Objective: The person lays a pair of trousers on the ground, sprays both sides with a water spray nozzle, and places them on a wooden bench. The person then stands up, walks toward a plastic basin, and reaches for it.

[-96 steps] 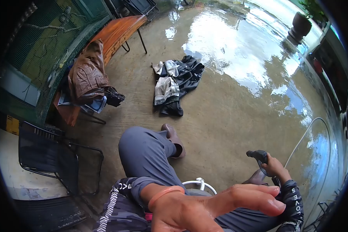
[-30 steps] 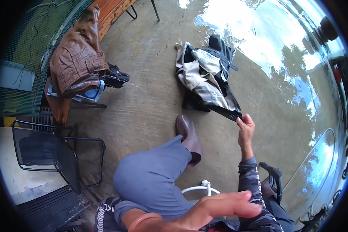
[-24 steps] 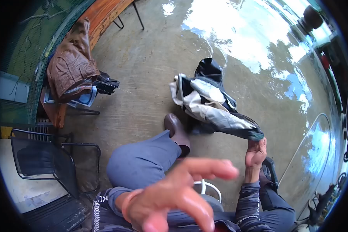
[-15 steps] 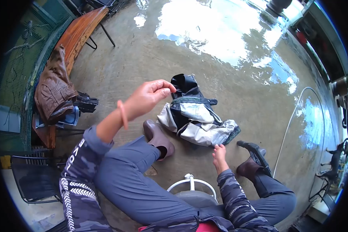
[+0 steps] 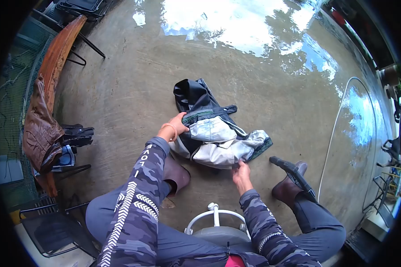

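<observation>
A crumpled garment, shiny black outside with a whitish lining turned out, lies on the wet floor between my boots. A dark band with a tab crosses it, and a black part spreads at its far end. My left hand grips the left end of this band, thumb on top, the other fingers partly hidden. Low on the near edge, my right hand pinches the pale cloth with its fingertips. Beside my right hand, a black curved bar-like object rests against my right boot.
I sit over a grey seat with a white metal frame. A wooden bench at the left bears a brown leather jacket. A black chair stands at near left. On the right, a thin hose loops across the floor.
My left hand has come down from above the garment and taken hold of its band. My right hand has closed on the near edge. The whole view has shifted slightly.
</observation>
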Tool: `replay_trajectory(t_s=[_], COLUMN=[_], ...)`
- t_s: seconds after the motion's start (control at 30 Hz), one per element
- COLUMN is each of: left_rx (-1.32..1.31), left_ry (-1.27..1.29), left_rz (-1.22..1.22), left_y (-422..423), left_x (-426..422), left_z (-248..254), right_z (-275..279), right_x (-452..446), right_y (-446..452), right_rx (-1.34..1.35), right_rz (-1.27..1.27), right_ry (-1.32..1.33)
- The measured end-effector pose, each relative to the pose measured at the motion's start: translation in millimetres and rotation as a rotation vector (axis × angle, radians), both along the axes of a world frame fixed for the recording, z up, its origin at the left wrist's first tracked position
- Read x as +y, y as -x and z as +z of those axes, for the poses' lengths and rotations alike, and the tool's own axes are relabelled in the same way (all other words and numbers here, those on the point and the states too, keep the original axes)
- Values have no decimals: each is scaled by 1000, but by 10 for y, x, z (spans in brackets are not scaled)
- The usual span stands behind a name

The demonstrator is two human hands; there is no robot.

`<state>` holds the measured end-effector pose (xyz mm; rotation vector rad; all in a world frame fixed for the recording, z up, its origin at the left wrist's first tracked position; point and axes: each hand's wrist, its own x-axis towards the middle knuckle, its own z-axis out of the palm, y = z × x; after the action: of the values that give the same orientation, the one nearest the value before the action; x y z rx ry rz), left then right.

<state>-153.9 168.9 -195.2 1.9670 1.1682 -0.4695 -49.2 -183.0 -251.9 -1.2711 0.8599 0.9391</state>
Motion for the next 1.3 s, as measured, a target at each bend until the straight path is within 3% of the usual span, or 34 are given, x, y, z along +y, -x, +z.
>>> replay_trajectory(t_s=[0.1,0.17,0.23,0.3,0.37,0.43,0.5,0.57,0.63,0.73,0.83,0.87,0.93,0.97,1.0,1.07,1.17,1.2,1.23,1.27,1.3], left_rx=[160,48,41,-115,-702,-946,-1169,-1278,-1387,-1340,-1266,-1158,-875,-538,-548,-577,-737,-800,-1014,-898,-774], left_ry=[-90,-248,-310,-328,-62,78,446,449,508,528,336,-18,-747,-1116,-1128,-1202,-1318,-1221,-938,-706,-475], left_rz=[34,103,217,309,875,969,906,895,855,760,727,662,549,417,376,310,348,405,469,360,252], left_y=[-148,-109,-103,-43,-87,-194,-241,-242,-122,29,48,77,134,236,281,281,334,347,355,410,502], left_x=[14,38,141,331,442,444,682,398,171,349,143,45,-33,10,14,-6,-143,-130,-431,-442,-406], left_z=[581,708,1076,1312,1775,2648,3259,4211,4881,5253,5468,5545,5805,5981,6148,6539,7082,7158,7176,7130,7081], right_z=[67,654,849,1306,1985,2699,3584,4190,4707,5041,5239,5297,5543,5691,6023,6644,7299,7403,7446,7382,7308], right_x=[125,162,174,198,258,299,387,394,396,430,469,473,399,350,267,256,139,78,18,78,39], right_y=[-169,-360,-597,-988,-1345,-1650,-1720,-1773,-1712,-1764,-1782,-1855,-2070,-2162,-2199,-2013,-1893,-1897,-1940,-2333,-2233], right_rx=[17,-321,-824,-952,-979,-870,-754,-648,-698,-651,-862,-872,-1200,-1623,-1750,-1855,-1906,-1903,-1894,-1770,-1766], right_rz=[39,207,173,129,88,138,91,144,175,417,454,443,501,400,474,422,228,208,189,379,388], right_ry=[-104,17,-75,-23,-73,-163,-321,-616,-696,-867,-724,-731,-227,150,426,640,643,555,470,318,324])
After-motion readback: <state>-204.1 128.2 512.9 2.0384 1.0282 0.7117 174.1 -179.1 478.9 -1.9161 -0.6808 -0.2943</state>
